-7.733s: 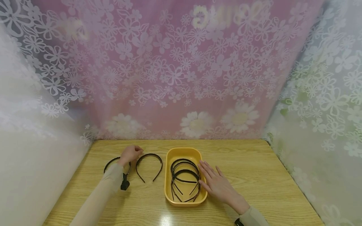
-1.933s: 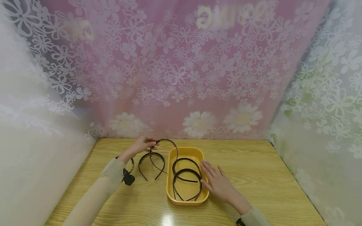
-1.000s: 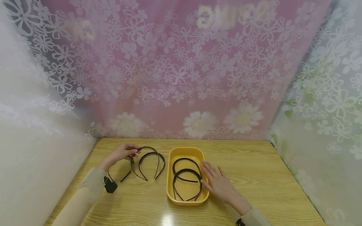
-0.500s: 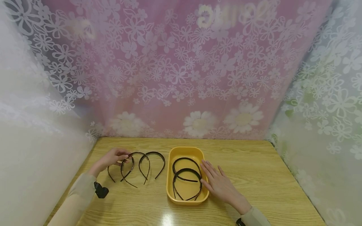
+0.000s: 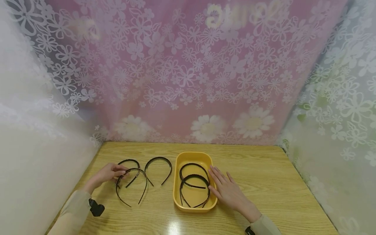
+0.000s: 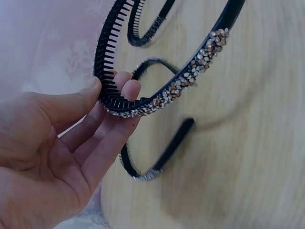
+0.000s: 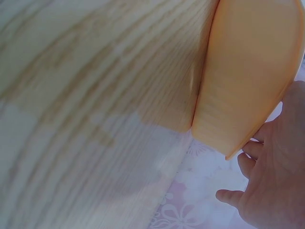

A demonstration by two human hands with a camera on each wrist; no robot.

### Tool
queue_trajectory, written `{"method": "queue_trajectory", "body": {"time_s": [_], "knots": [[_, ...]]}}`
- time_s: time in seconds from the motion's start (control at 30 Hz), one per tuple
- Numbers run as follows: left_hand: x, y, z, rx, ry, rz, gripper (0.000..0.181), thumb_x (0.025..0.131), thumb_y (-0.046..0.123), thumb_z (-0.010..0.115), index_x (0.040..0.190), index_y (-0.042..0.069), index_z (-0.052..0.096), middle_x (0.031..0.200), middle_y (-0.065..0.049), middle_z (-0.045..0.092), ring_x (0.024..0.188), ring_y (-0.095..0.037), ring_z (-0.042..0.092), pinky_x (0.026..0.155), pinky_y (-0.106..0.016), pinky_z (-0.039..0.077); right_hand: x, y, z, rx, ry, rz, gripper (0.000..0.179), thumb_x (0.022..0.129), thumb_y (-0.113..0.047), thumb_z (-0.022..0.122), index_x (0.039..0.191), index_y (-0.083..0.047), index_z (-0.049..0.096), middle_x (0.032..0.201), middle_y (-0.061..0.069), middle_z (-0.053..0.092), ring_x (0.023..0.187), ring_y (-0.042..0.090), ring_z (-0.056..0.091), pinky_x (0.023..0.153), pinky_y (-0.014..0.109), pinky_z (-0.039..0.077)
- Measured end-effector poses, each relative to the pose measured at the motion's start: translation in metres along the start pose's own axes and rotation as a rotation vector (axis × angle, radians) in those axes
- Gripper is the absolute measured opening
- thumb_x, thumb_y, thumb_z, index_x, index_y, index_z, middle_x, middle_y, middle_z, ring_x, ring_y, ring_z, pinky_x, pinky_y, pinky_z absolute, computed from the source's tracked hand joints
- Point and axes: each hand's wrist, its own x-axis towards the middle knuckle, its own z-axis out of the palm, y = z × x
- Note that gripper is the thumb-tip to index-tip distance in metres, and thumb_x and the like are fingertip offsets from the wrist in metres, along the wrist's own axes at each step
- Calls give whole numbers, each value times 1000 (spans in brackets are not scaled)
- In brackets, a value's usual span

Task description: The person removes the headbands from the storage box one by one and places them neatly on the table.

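My left hand (image 5: 107, 174) pinches a black headband (image 5: 135, 169) by its toothed top, thumb against fingers. In the left wrist view the headband's outer side (image 6: 188, 74) glitters with pinkish and silver stones. It hangs above the table, partly in front of another headband (image 5: 129, 160). Further right a headband (image 5: 158, 158) lies on the table. The yellow plastic bin (image 5: 178, 163) holds overlapping black headbands, among them an upper one (image 5: 194, 164) and a lower one (image 5: 195, 175). My right hand (image 5: 230, 192) lies with straight fingers against the bin's right rim.
The wood-grain table (image 5: 258, 169) runs back to a pink flowered curtain (image 5: 176, 81). Pale sheets (image 5: 38, 156) close off both sides. Black wrist devices (image 5: 96, 207) sit on both sleeves.
My left hand has taken a headband out of the bin and carried it left over the table, then nearer to me. My right hand has stayed at the bin's rim.
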Motion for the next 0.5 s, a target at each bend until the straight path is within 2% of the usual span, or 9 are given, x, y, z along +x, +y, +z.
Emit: {"method": "queue_trajectory", "body": {"time_s": [0.13, 0.3, 0.37, 0.5], "knots": [[-7, -7, -2, -1, -6, -7, 38, 104, 13, 58, 132, -13, 59, 124, -28, 66, 99, -31, 67, 75, -45, 59, 1, -3, -6, 31, -11, 13, 69, 104, -36, 57, 162, -11, 28, 164, 11, 33, 150, 29, 32, 110, 68, 32], [-16, -17, -3, 0, -39, -8, 38, 103, 14, 60, 130, -13, 61, 121, -27, 68, 104, -34, 69, 79, -44, 60, 2, -5, -9, 23, -55, 37, 69, 104, -35, 58, 160, -8, 29, 165, 11, 30, 151, 30, 30, 113, 67, 30], [-19, -21, -4, 3, -60, -1, 38, 103, 14, 61, 129, -13, 62, 118, -25, 70, 102, -33, 70, 80, -43, 60, 2, -6, -9, 17, -66, 43, 69, 104, -35, 57, 161, -8, 28, 165, 11, 29, 151, 29, 29, 114, 67, 30], [-23, -28, -5, -49, -117, -7, 37, 102, 13, 61, 127, -14, 63, 113, -23, 72, 96, -30, 72, 79, -42, 61, 2, -6, -10, 22, -71, 47, 70, 105, -36, 57, 161, -9, 27, 166, 10, 28, 152, 29, 28, 114, 66, 29]]}}
